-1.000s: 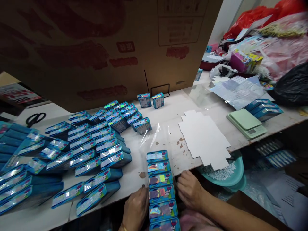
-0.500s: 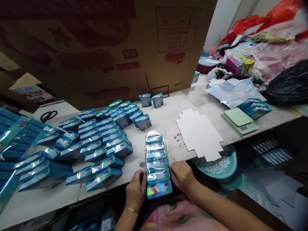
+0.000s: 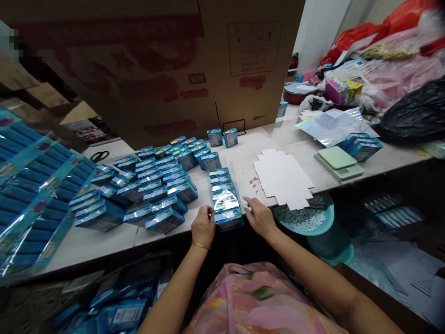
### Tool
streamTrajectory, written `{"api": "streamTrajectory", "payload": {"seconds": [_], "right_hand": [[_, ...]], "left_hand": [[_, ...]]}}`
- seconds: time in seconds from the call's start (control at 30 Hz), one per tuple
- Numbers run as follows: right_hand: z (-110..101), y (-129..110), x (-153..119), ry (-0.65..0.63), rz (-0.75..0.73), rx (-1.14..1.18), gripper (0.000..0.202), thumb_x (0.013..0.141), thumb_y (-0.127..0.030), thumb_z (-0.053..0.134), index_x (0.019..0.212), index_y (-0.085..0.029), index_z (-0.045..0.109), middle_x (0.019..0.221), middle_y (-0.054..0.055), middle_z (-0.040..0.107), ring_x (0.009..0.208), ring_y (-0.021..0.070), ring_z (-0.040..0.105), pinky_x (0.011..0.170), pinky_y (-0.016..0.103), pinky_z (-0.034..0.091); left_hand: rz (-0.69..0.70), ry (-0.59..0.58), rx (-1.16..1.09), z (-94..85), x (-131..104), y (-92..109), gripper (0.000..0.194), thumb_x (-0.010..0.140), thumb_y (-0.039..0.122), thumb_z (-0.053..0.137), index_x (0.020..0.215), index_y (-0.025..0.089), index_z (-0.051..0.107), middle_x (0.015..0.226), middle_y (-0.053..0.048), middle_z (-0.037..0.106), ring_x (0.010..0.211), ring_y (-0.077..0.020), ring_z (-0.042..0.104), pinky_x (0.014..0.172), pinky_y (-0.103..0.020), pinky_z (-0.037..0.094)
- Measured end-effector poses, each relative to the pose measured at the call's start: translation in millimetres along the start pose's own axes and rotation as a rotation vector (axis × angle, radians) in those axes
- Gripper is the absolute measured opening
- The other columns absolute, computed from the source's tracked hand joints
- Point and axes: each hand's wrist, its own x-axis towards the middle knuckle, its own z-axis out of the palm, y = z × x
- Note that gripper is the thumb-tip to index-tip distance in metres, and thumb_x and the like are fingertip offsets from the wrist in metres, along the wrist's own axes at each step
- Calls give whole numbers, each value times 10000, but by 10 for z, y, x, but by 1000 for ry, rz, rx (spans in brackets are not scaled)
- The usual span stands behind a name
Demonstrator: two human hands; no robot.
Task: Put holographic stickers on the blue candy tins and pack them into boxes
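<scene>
A row of several small blue boxes [image 3: 222,188] lies at the table's front edge, with shiny clear plastic film [image 3: 225,200] over and around it. My left hand [image 3: 204,226] is beside the row's near left side, its fingers curled in; what they pinch, if anything, is hidden. On the other side, my right hand [image 3: 260,218] has its index finger stretched out and its thumb apart, close to the film's right edge. Many more blue boxes [image 3: 167,175] stand in packed rows to the left.
A flat white card blank [image 3: 283,178], a green scale [image 3: 339,163] and a basin of white pellets [image 3: 328,222] are at right. A big carton [image 3: 156,69] stands behind. Scissors [image 3: 99,156] and stacked blue packs [image 3: 38,195] are at left.
The row of boxes sits farther in from the table edge, pushed away from me. My right hand's fingers have come apart from the row's side. The view has shifted too.
</scene>
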Motion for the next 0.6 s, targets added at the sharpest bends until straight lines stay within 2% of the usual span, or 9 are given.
{"api": "streamTrajectory", "payload": {"seconds": [0.07, 0.13, 0.2, 0.27, 0.37, 0.47, 0.6], "right_hand": [[-19, -36, -226, -70, -75, 76, 210, 821, -172, 394, 941, -169, 567, 792, 47, 593, 730, 138, 545, 681, 237, 407], [39, -116, -392, -222, -211, 146, 195, 825, -189, 402, 877, -192, 590, 785, 31, 611, 734, 127, 556, 694, 229, 415], [176, -203, -447, -365, -286, 173, 205, 834, -207, 406, 884, -205, 605, 831, 27, 633, 764, 124, 570, 703, 220, 424], [344, -266, -414, -434, -261, 159, 232, 850, -217, 391, 926, -206, 609, 891, 33, 644, 812, 130, 580, 720, 219, 429], [545, -321, -320, -454, -190, 131, 266, 866, -201, 355, 963, -197, 602, 924, 39, 645, 851, 138, 581, 736, 219, 428], [661, -369, -246, -411, -140, 103, 267, 854, -147, 347, 947, -184, 594, 919, 44, 641, 862, 140, 574, 759, 223, 418], [740, -427, -142, -341, -111, 43, 244, 826, -103, 371, 892, -177, 594, 862, 45, 641, 831, 142, 573, 756, 231, 416]], "left_hand": [[-98, -84, 19, 35, -52, -8, 118, 795, 253, 424, 854, 178, 493, 763, -27, 605, 612, -130, 562, 570, -231, 381], [-143, -181, 72, 73, -106, -13, 148, 795, 220, 408, 905, 180, 499, 804, -40, 620, 668, -147, 581, 587, -237, 382], [-139, -277, 154, 115, -138, -21, 231, 803, 180, 366, 995, 174, 493, 861, -66, 628, 749, -176, 592, 608, -252, 385], [-129, -352, 232, 152, -143, -44, 296, 813, 174, 333, 1073, 159, 472, 922, -95, 624, 790, -201, 594, 617, -272, 389], [-73, -413, 296, 182, -125, -122, 307, 818, 184, 325, 1084, 155, 477, 1000, -109, 605, 847, -208, 586, 645, -277, 398], [6, -430, 315, 187, -113, -230, 296, 823, 195, 326, 1069, 162, 489, 1032, -100, 593, 893, -196, 571, 678, -268, 401], [39, -392, 299, 190, -126, -335, 259, 838, 230, 324, 983, 168, 528, 918, -91, 620, 819, -184, 584, 643, -260, 396]]}}
